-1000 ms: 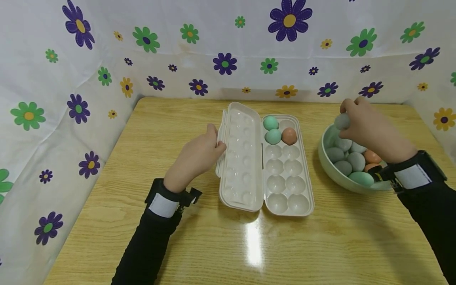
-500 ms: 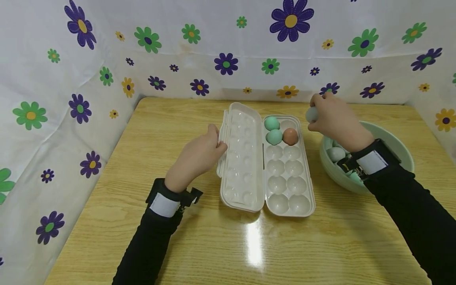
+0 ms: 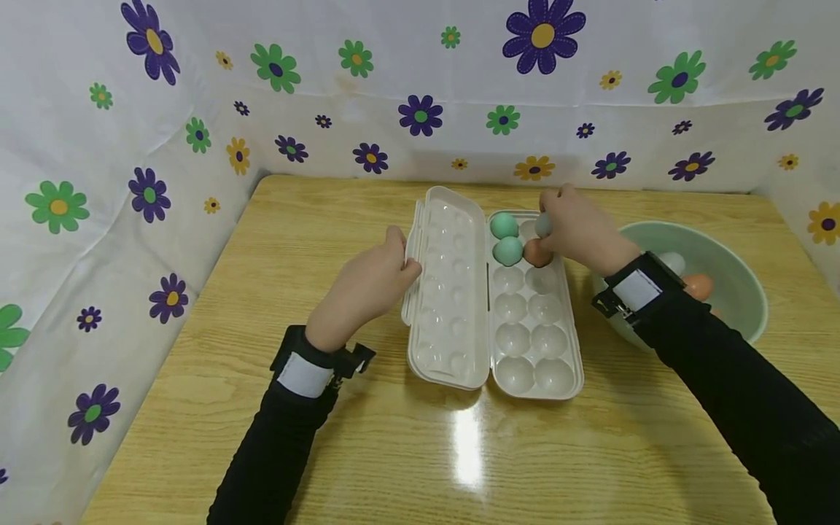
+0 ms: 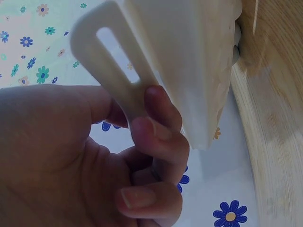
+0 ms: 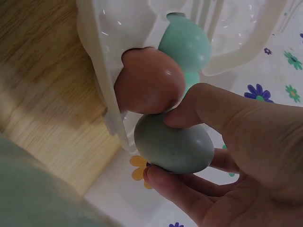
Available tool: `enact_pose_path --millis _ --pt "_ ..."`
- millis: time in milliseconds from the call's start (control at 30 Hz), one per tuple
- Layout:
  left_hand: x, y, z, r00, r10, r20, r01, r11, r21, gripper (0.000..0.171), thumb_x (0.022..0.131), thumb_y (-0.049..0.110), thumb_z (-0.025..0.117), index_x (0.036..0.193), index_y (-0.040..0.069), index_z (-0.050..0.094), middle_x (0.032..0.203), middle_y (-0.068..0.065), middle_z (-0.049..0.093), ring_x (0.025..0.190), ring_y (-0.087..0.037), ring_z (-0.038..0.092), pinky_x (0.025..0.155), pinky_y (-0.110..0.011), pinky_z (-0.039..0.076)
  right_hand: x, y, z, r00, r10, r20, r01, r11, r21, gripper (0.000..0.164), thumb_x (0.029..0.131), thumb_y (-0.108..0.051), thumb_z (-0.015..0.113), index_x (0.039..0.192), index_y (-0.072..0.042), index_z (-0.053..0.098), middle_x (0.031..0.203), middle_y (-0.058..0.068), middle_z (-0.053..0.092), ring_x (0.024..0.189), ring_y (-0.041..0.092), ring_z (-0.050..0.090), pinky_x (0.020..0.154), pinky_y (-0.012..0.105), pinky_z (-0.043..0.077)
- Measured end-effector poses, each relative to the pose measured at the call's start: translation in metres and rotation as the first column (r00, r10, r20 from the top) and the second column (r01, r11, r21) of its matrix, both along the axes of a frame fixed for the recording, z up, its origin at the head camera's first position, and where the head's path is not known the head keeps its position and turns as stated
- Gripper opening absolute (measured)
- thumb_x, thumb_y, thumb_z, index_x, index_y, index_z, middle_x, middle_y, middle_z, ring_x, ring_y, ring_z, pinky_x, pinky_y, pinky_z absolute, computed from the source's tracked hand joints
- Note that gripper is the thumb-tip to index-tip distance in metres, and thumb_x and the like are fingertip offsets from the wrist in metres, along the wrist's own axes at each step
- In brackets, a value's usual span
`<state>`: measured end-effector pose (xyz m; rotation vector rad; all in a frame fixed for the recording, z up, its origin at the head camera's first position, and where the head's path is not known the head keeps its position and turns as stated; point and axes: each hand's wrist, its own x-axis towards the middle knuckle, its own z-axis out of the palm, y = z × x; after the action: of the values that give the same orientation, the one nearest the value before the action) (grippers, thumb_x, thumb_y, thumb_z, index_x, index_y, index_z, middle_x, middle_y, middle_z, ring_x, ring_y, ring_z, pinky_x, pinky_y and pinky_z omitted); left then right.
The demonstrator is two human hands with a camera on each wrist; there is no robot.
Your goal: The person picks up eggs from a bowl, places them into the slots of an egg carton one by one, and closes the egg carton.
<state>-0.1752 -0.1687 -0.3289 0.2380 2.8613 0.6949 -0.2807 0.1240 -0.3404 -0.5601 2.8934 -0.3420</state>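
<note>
My left hand grips the raised lid of a white egg carton by its edge. In the left wrist view, the fingers curl round a slotted flap on that lid. My right hand pinches a grey-green egg between thumb and fingers, over the far right cup of the carton base. Right beside it in the carton sits a brown egg. Two mint-green eggs fill the left cups of the two far rows. The carton's nearer cups hold no eggs.
A pale green bowl with eggs stands to the carton's right, partly hidden by my right forearm. A brown egg shows inside it. A flower-patterned cloth hangs behind the wooden table.
My right hand has carried the grey-green egg leftward from above the bowl to the far right cup of the carton. My left hand has kept its grip on the lid.
</note>
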Motion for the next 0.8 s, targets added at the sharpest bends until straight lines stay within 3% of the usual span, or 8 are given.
enact_pose_path --millis 467,800 --pt "-0.01 0.006 0.001 1.0 0.02 -0.001 -0.02 1.0 -0.017 0.035 0.104 0.028 0.043 0.122 -0.002 0.042 0.071 -0.003 0.045 0.055 -0.017 0.047 0.047 -0.027 0.033 -0.019 0.002 -0.001 0.996 0.077 0.05 -0.079 0.996 0.046 0.042 0.094 -0.005 0.063 0.131 0.008 0.048 0.124 0.032 0.05 0.102 0.041 0.058 0.09 0.056 0.054" --pt "-0.015 0.007 0.0 1.0 0.027 0.0 -0.027 0.999 -0.017 0.033 0.105 0.027 0.043 0.121 -0.001 0.041 0.07 -0.002 0.045 0.054 -0.017 0.045 0.047 -0.026 0.032 -0.026 0.003 -0.007 0.993 0.117 0.035 -0.117 0.993 -0.002 0.033 0.097 0.004 0.049 0.13 0.006 0.052 0.128 0.028 0.051 0.099 0.038 0.057 0.094 0.055 0.052"
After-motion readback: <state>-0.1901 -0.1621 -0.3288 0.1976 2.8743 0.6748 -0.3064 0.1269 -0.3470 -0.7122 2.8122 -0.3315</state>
